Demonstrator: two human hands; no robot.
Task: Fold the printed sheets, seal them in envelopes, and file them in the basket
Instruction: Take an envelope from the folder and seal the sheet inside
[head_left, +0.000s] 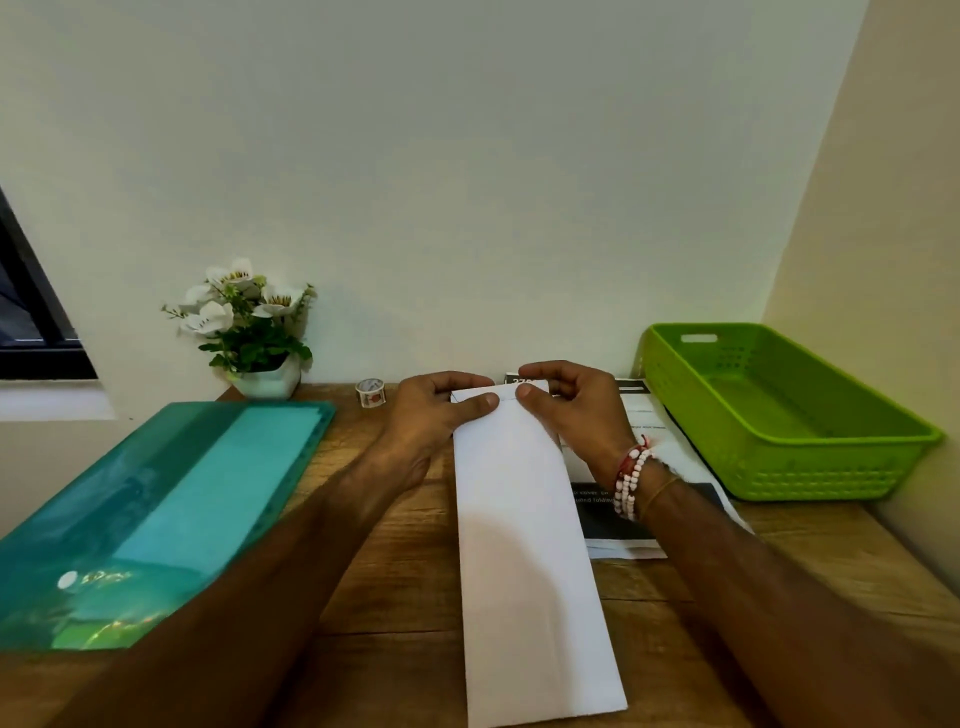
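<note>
Left hand (441, 410) and right hand (571, 410) pinch the far end of a white envelope (524, 545), thumbs on top.
Green basket (831, 467) stands right of the right hand; teal folder (156, 509) left of the left hand holds pale sheets; printed sheets (597, 514) lie under the right wrist.

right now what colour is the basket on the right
Bright lime green; the basket shows best in the head view, the only view.
</note>
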